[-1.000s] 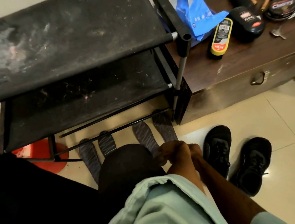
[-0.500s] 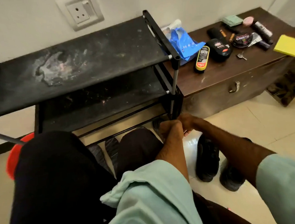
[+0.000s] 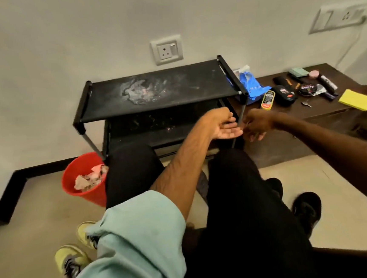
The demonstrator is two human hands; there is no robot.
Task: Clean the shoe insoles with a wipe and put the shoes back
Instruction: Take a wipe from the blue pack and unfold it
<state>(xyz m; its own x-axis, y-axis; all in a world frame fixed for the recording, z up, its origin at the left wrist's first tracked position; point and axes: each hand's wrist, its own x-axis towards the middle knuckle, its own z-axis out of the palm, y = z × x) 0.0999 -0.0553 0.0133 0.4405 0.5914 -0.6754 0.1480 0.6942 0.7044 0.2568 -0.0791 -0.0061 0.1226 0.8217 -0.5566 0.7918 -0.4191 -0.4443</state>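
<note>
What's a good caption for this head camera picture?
Both hands meet before a dusty black shoe rack, black shoes waiting on the floor.

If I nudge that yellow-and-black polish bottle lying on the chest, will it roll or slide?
The yellow-and-black polish bottle lies on its side on the wooden chest. It looks flattened rather than round, so it would probably slide, not roll. It is small, likely plastic, and should move easily.

a home entryway or room corner kept for shoes

black fabric shoe rack [image 3: 156, 92] against a plain wall at 12 o'clock, wall socket [image 3: 166, 50] above it, low wooden chest [image 3: 323, 124] with shoe polish tins at 2 o'clock, red bin [image 3: 80, 192] on tiled floor at 9 o'clock.
</note>
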